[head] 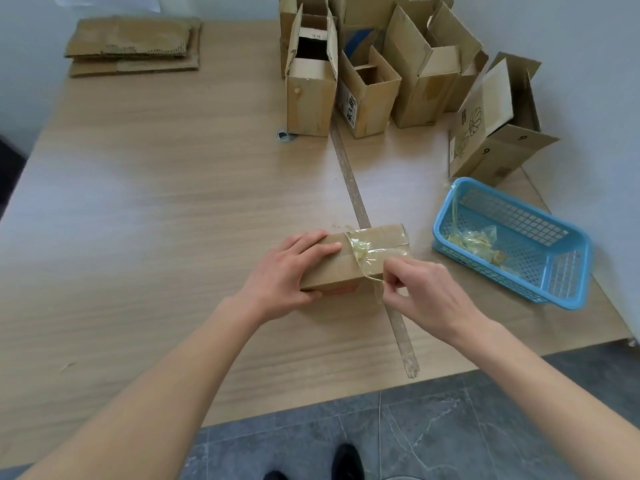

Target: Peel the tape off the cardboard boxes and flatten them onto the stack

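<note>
- Head view: the right hand [420, 292] pinches clear tape [369, 259] at the near edge of the small cardboard box [360, 254]; the person should pull low and steadily.
- The left hand [289, 271] grips the box, bracing it on the table [156, 202].
- Blue basket [512, 244] beside it holds what looks like wadded tape.
- Far left, the flattened stack [133, 45] waits.

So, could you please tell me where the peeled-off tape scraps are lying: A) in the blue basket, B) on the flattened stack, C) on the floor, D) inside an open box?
A: crumpled tape scraps lie in the blue basket on the table's right side.
</note>
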`<state>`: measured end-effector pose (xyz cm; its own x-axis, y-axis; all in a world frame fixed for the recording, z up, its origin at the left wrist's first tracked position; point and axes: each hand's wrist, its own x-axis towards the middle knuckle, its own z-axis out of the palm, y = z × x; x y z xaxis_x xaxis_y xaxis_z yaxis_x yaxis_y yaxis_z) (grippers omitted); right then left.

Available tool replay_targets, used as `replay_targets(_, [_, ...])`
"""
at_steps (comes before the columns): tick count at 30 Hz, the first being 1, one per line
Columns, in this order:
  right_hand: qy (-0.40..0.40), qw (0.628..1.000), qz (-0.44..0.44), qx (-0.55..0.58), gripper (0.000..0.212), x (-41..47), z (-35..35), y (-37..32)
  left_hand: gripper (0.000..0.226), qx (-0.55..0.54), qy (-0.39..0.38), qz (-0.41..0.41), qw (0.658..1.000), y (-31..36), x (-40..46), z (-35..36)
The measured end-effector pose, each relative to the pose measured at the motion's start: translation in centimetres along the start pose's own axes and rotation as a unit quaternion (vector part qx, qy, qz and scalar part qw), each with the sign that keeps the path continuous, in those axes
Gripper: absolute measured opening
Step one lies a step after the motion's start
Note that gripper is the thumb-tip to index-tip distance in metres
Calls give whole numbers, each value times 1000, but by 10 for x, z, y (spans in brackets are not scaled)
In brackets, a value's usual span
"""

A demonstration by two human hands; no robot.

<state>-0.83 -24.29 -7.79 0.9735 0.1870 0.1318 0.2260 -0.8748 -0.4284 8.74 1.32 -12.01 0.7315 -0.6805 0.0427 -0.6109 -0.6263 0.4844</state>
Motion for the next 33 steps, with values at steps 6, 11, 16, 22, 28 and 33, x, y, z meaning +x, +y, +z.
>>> replay_targets(6, [53,967,105,226,12,-2,-8,-3,83,9,6,-44,999,20,5,0])
replay_targets(11, [63,993,51,86,42,-15,10,-7,79,1,86,-109,990,40,11,14])
replay_targets(16, [91,995,-36,7,8,-1,-6,-4,77,22,67,-93,993,37,11,15])
replay_targets(22, [93,983,87,129,7,35,-41,15,78,41,65,-75,994,37,8,14])
replay_targets(28, [153,972,167,57,23,63,-3,-8,82,53,84,-71,993,36,10,18])
replay_targets(33, [178,967,156,93,9,50,17,-18,85,59,99,-62,991,34,11,20])
